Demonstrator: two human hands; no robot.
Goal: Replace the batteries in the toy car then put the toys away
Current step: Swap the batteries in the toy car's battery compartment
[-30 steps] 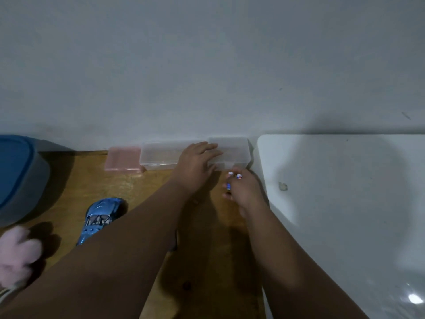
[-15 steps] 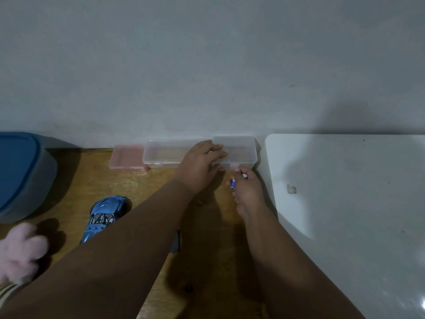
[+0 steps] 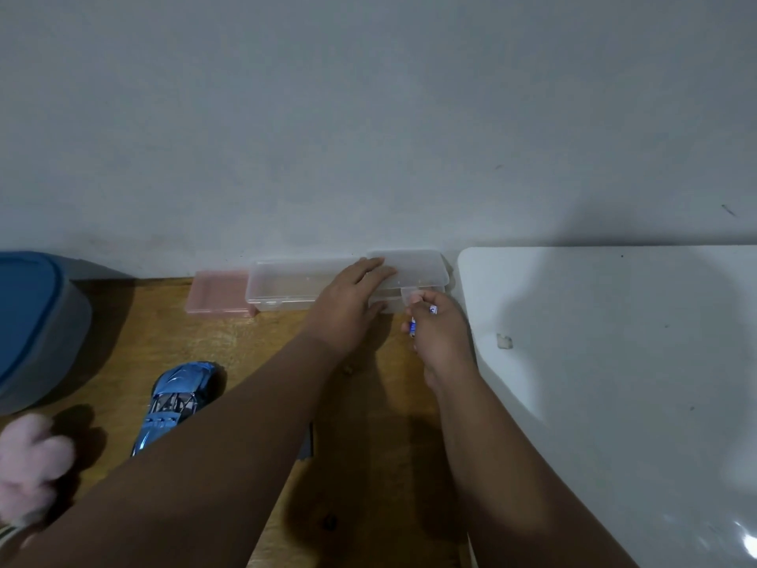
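A small clear plastic box (image 3: 413,270) stands against the wall. My left hand (image 3: 352,305) lies flat on its left part, fingers spread, steadying it. My right hand (image 3: 438,334) is closed around small blue-and-white batteries (image 3: 414,323), while its fingertips pinch the box's front latch (image 3: 409,295); the lid looks slightly raised. The shiny blue toy car (image 3: 176,399) lies on the wooden floor at the lower left, partly hidden behind my left forearm.
A longer clear box (image 3: 286,286) and a pink box (image 3: 219,297) sit left of the small one along the wall. A blue-lidded bin (image 3: 32,325) stands at far left, a pink plush toy (image 3: 28,465) at the lower left. A white tabletop (image 3: 614,362) fills the right.
My right hand moved up from the floor to the small box's front latch, still carrying the batteries. My left hand stayed on the box.
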